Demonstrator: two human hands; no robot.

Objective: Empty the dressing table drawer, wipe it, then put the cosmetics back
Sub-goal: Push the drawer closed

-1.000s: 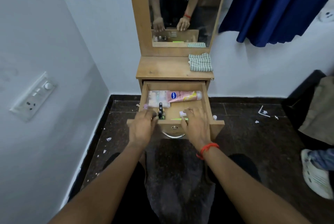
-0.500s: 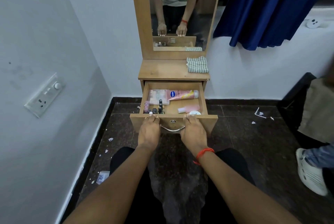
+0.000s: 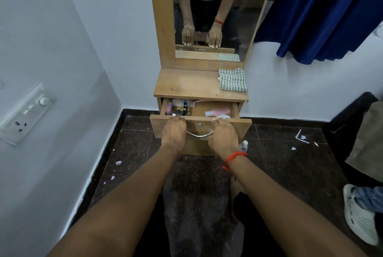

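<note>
The wooden dressing table's drawer [image 3: 240, 130] stands partly open under the tabletop [image 3: 192, 86]. Inside I see small dark bottles [image 3: 183, 109] at the left, and a pink tube [image 3: 217, 112] and a white jar lid [image 3: 224, 116] at the right. My left hand [image 3: 174, 132] and my right hand [image 3: 222, 137] lie against the drawer front on either side of the metal handle [image 3: 200, 134]. Their fingers hook over its top edge. A folded green checked cloth [image 3: 233, 80] lies on the tabletop's right end.
A mirror [image 3: 238, 28] rises behind the tabletop. A small clear bottle [image 3: 244, 146] stands on the dark floor by the drawer's right side. A wall switchboard [image 3: 24, 113] is at left, a blue curtain [image 3: 331, 7] and a dark seat [image 3: 350, 124] at right. Someone's shoe [image 3: 358, 221] is at right.
My hands came out of the drawer and took its front edge. The drawer has slid inward, hiding the long pink tube and the back half of its contents.
</note>
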